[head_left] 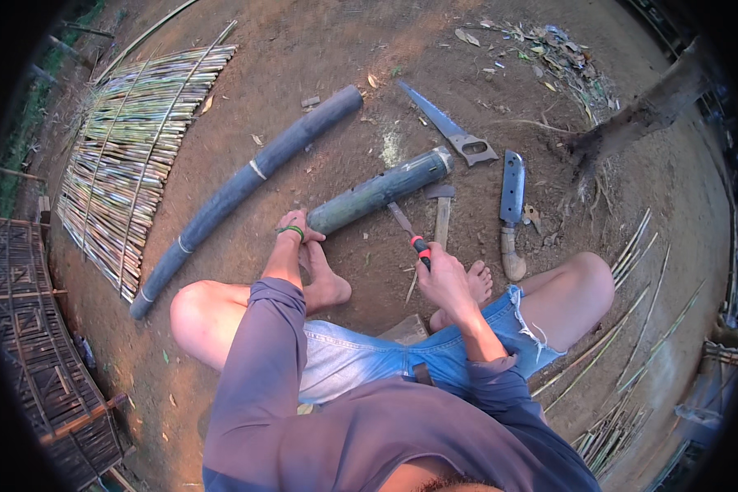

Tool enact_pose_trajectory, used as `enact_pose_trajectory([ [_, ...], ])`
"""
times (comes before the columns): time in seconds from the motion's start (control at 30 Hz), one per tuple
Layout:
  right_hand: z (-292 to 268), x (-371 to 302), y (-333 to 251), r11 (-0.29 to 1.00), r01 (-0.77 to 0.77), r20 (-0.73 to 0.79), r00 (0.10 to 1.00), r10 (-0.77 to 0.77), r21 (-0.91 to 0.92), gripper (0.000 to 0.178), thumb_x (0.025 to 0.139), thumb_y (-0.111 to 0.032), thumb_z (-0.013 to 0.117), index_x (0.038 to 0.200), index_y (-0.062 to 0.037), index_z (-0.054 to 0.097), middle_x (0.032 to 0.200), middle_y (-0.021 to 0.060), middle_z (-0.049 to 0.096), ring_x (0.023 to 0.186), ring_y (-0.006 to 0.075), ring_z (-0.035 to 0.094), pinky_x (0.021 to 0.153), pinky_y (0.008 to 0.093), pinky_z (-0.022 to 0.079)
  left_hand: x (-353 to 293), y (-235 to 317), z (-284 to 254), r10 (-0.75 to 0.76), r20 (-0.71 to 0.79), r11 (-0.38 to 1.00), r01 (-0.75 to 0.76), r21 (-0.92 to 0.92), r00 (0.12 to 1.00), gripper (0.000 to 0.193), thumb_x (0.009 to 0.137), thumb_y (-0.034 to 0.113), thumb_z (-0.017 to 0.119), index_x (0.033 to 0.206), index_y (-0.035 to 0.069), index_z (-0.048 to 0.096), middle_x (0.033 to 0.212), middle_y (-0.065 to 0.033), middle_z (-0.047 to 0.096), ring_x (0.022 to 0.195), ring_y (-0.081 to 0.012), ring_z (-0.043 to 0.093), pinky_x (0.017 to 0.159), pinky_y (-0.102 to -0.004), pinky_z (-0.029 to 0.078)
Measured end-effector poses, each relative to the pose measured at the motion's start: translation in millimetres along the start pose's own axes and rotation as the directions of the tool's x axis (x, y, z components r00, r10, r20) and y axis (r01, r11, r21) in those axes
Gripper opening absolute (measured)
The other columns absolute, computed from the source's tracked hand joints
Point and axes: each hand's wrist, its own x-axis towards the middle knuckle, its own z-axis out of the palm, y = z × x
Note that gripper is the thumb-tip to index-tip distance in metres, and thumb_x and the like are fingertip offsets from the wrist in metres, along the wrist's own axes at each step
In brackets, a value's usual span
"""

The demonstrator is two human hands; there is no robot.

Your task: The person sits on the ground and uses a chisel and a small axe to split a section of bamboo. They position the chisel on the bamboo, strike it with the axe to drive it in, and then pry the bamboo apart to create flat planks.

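Observation:
A short, thick, dark green bamboo section lies slantwise on the ground in front of my crossed legs. My left hand, with a green band at the wrist, grips its near left end beside my foot. In my right hand is a chisel with a red and black handle, my fingers wrapped around it. The chisel's blade points up and left, its tip at the lower side of the bamboo. Just right of the tip lies a hammer with a wooden handle, close to the bamboo's far end.
A long bamboo pole lies to the left, beyond it a slatted cane mat. A handsaw and a broad-bladed knife rest at the right. Thin sticks lie lower right; a tree trunk stands upper right.

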Motion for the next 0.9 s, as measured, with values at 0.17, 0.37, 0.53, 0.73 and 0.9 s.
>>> enact_pose_trajectory([
  [0.17, 7, 0, 2, 0.998, 0.037, -0.014, 0.999, -0.038, -0.057, 0.035, 0.092, -0.018, 0.062, 0.121, 0.0015, 0.056, 0.099, 0.0276, 0.068, 0.091, 0.0484, 0.068, 0.079, 0.0575, 0.053, -5, 7, 5, 0.1, 0.041, 0.995, -0.101, 0.025, 0.994, 0.088, 0.06, 0.058, 0.09, 0.13, 0.01, 0.066, 0.13, -0.0154, 0.068, 0.124, -0.0327, 0.063, 0.105, -0.0441, 0.05],
  [0.37, 15, 6, -1, 0.986, 0.113, -0.074, 0.99, -0.122, -0.119, 0.037, 0.092, -0.017, 0.064, 0.124, 0.0001, 0.057, 0.098, 0.0258, 0.064, 0.086, 0.0477, 0.068, 0.075, 0.0563, 0.054, -13, 90, 13, 0.162, -0.085, 0.983, -0.168, -0.072, 0.983, 0.087, 0.066, 0.068, 0.082, 0.129, 0.01, 0.066, 0.129, -0.0162, 0.068, 0.124, -0.0315, 0.063, 0.104, -0.0449, 0.05],
  [0.53, 26, 10, -11, 0.971, 0.148, -0.021, 0.988, -0.155, -0.186, 0.043, 0.092, -0.017, 0.064, 0.133, -0.0067, 0.057, 0.097, 0.0254, 0.064, 0.082, 0.0456, 0.069, 0.071, 0.0557, 0.055, -2, 62, 28, 0.129, -0.063, 0.987, -0.134, -0.087, 0.99, 0.083, 0.065, 0.059, 0.087, 0.125, 0.007, 0.065, 0.131, -0.0161, 0.066, 0.127, -0.0334, 0.06, 0.104, -0.047, 0.05],
  [0.73, 41, 20, -28, 0.963, 0.124, 0.043, 0.992, -0.117, -0.238, 0.044, 0.094, -0.017, 0.061, 0.137, -0.01, 0.058, 0.095, 0.0261, 0.064, 0.081, 0.0456, 0.07, 0.07, 0.0556, 0.056, 1, 53, 13, 0.146, 0.096, 0.987, -0.139, -0.077, 0.985, 0.085, 0.063, 0.053, 0.091, 0.129, 0.007, 0.062, 0.135, -0.0163, 0.064, 0.127, -0.035, 0.059, 0.108, -0.047, 0.047],
  [0.9, 57, 33, -34, 0.948, 0.166, 0.051, 0.986, -0.158, -0.272, 0.044, 0.093, -0.013, 0.06, 0.136, -0.006, 0.058, 0.094, 0.0274, 0.064, 0.079, 0.0459, 0.07, 0.068, 0.055, 0.057, 3, 46, 15, 0.158, 0.023, 0.984, -0.155, -0.082, 0.987, 0.087, 0.063, 0.054, 0.09, 0.131, 0.008, 0.061, 0.136, -0.0156, 0.063, 0.131, -0.033, 0.056, 0.116, -0.0485, 0.038],
])
